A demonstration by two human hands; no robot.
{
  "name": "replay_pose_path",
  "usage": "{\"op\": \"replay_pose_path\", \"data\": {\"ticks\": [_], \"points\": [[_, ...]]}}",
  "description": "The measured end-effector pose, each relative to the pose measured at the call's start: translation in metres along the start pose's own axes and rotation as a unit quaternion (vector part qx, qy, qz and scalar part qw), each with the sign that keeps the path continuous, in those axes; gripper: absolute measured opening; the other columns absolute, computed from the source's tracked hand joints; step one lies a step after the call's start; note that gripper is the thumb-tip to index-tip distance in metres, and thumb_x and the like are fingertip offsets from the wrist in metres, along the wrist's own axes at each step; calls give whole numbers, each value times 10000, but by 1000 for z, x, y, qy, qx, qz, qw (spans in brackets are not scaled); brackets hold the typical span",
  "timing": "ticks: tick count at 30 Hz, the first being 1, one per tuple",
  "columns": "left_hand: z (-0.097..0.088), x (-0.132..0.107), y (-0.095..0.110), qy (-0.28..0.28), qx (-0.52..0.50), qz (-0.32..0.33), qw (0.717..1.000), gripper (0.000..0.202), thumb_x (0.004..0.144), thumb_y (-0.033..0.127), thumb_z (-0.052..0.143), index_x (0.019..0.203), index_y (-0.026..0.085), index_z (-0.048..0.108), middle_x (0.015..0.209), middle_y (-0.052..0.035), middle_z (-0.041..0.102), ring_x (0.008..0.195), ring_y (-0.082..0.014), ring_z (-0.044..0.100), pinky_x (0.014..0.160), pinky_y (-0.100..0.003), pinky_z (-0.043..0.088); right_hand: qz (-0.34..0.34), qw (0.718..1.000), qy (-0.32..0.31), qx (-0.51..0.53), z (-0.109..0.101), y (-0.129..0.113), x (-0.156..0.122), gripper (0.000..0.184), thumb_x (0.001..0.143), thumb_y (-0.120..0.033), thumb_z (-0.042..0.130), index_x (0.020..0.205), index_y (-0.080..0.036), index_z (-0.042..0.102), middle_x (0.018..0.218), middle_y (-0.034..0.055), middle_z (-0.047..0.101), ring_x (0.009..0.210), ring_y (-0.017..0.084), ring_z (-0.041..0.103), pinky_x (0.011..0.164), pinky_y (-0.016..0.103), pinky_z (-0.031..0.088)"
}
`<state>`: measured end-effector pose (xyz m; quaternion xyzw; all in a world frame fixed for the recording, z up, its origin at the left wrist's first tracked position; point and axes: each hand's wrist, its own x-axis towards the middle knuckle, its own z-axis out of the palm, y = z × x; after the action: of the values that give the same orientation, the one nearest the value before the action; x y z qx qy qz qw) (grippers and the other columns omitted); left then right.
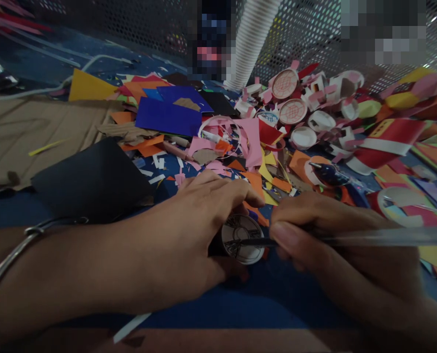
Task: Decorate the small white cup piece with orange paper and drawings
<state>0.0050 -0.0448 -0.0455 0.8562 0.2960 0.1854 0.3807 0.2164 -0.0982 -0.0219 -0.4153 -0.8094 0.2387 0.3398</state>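
My left hand (189, 230) lies on the blue table, fingers curled round a small paper cup (240, 239) turned on its side, its round white base facing me with black lines drawn on it. A metal bangle (9, 264) sits on that wrist. My right hand (332, 240) pinches a clear-barrelled pen (369, 238), whose dark tip touches the cup's base.
Coloured paper scraps (240, 147) cover the table behind my hands. A black sheet (93, 179) and brown card (27, 132) lie at left. Cut white cup bases (294, 110) and red-white pieces (383, 139) pile up at right. A tall cup stack (251, 39) stands before a mesh wall.
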Motion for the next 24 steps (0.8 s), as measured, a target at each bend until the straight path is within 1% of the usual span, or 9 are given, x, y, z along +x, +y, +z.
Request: {"op": "replay_pose_path", "data": {"ticks": [3,8,12,15,17,20,24], "points": [[0,0,1,-3,0,-4,1000,386,745,242,806,1084,258,622,1083,-22,684,1033,-280,630,843,-432,508,-7,1000,-6,6,1,2,2,183,925,-56,581,843,-212,630,696,-36,637,553,73,584,474,212,433],[1,-1,-1,14,7,4,1000,397,731,259,822,1076,258,626,1103,-31,692,1058,-288,628,891,-442,506,-3,1000,9,9,3,3,3,177,940,-65,586,858,-212,638,699,-36,629,607,90,606,563,230,483],[1,-1,-3,12,1,14,1000,407,728,245,833,1082,263,632,1162,-35,685,1113,-296,617,933,-451,499,-3,1000,25,-7,4,4,2,155,942,-78,595,874,-211,637,723,-35,639,573,80,566,543,231,468],[0,-1,-3,5,-1,6,1000,434,725,244,830,1106,262,622,1191,-47,673,1132,-307,611,950,-463,496,-9,999,29,-19,4,5,3,156,952,-84,579,872,-206,636,725,-32,640,555,77,553,525,230,456],[0,-1,-3,1,0,0,1000,427,721,250,829,1089,259,614,1183,-56,671,1126,-314,608,944,-469,499,-13,999,30,-22,3,6,4,171,965,-94,567,850,-208,624,700,-30,628,556,84,558,528,232,461],[-1,-1,-2,-1,8,-5,1000,390,733,267,822,1055,254,602,1124,-58,677,1085,-313,612,890,-454,505,-13,999,28,-23,1,7,4,178,976,-124,567,830,-219,606,684,-15,627,571,112,574,539,257,475],[-2,-1,-1,2,13,-10,1000,435,741,269,817,1121,263,605,1114,-47,675,1069,-303,620,858,-429,498,-13,999,17,-24,-2,8,2,168,973,-147,577,822,-213,606,702,-7,633,585,119,581,547,261,470]]}}
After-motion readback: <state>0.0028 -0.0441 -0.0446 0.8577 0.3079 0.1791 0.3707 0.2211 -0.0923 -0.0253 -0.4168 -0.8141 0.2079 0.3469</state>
